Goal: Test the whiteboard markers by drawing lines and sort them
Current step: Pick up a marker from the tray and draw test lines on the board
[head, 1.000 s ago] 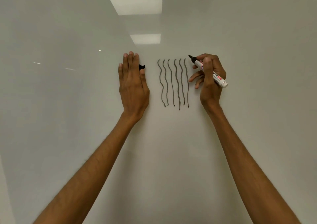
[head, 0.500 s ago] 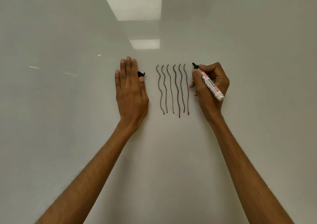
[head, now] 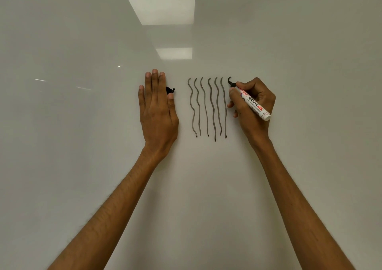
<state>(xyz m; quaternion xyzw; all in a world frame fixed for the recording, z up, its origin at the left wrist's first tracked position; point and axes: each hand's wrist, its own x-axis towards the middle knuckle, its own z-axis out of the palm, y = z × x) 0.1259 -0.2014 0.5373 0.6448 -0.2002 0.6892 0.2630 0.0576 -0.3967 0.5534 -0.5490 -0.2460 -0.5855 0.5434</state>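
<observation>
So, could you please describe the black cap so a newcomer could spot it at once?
On the whiteboard, find the left hand lying flat, left of the wavy lines. The black cap pokes out beside its forefinger, above the thumb. Unlike the thin lines, it is a solid black stub.

- "MARKER": black capitals printed lengthwise on the white barrel of the marker (head: 253,104). This is the only word that reads clearly.
- Brand block: a red patch with white lettering on the same barrel, just behind the black tip end. The letters look like "Hair", but the reading is uncertain.
- Number tag: a small red box directly after "MARKER", toward the barrel's rear end. Its white characters are too small to read.
- Small print: one line of fine dark text beneath "MARKER" along the barrel, illegible at this size.
</observation>
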